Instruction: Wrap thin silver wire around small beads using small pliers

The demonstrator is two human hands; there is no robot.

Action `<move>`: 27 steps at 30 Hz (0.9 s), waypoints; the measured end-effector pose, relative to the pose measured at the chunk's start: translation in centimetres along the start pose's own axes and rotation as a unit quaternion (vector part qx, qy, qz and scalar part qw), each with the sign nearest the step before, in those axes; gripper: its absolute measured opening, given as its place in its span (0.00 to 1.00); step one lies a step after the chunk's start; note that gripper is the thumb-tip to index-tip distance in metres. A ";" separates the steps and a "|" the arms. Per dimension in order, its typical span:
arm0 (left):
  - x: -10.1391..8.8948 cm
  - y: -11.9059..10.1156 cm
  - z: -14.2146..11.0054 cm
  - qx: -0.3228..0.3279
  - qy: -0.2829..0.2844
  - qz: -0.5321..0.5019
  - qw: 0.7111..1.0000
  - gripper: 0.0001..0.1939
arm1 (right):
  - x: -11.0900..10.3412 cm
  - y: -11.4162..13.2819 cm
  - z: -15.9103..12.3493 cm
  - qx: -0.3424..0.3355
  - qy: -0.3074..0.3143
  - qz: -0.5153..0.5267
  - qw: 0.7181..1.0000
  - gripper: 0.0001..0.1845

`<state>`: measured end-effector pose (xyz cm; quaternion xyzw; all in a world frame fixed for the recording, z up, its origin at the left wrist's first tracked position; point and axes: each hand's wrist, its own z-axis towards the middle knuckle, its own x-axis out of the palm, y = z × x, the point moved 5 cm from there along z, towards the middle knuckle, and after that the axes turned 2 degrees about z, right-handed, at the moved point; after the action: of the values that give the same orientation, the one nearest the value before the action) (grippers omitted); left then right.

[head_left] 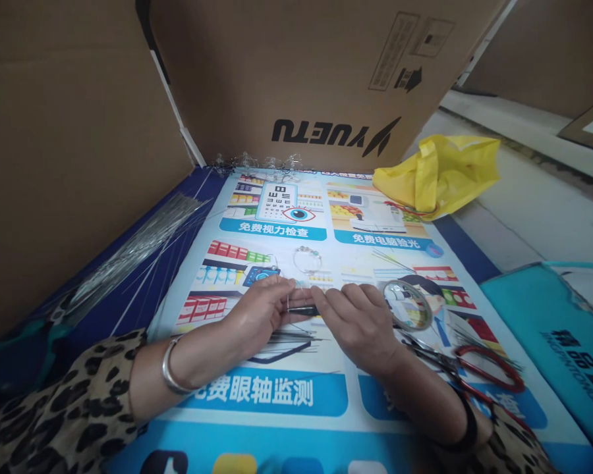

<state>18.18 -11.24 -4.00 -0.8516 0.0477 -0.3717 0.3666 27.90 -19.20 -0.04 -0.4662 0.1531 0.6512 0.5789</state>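
Observation:
My left hand (261, 306), a silver bangle on its wrist, is closed in a pinch on a thin wire (287, 303). Facing it, my right hand (358, 319) wraps round a dark narrow-tipped tool (302, 311), whose tip points at the left fingers; the rest is hidden in the palm. Just beyond the fingertips is a thin wire ring (307, 261) with small beads; whether it is held or lies on the sheet I cannot tell. Loose dark wires (291, 342) lie under the hands. By my right wrist are a roll of clear tape (420, 306) and red-handled scissors (489, 368).
A printed poster sheet (326, 428) covers the table. Bundled silver wires (138, 240) and green-handled scissors (52, 329) lie left. Wire pieces (257, 164) sit against the cardboard box (296, 72). A yellow bag (437, 174) and a teal bag (548, 322) are at right.

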 end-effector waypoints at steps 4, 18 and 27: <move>0.0 0.1 0.1 -0.003 0.000 -0.001 1.000 0.05 | 0.1 0.0 0.0 0.001 0.003 -0.009 1.000 0.09; 0.0 0.1 -0.1 0.003 -0.002 0.000 1.000 0.06 | 0.3 0.0 -0.1 0.000 -0.003 0.000 1.000 0.12; 0.2 0.0 -0.3 0.001 -0.003 0.000 1.000 0.05 | 0.2 0.1 -0.1 0.002 -0.001 -0.001 1.000 0.11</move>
<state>18.11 -11.46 -3.78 -0.8524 0.0465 -0.3686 0.3678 27.89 -19.19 -0.26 -0.4648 0.1537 0.6509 0.5803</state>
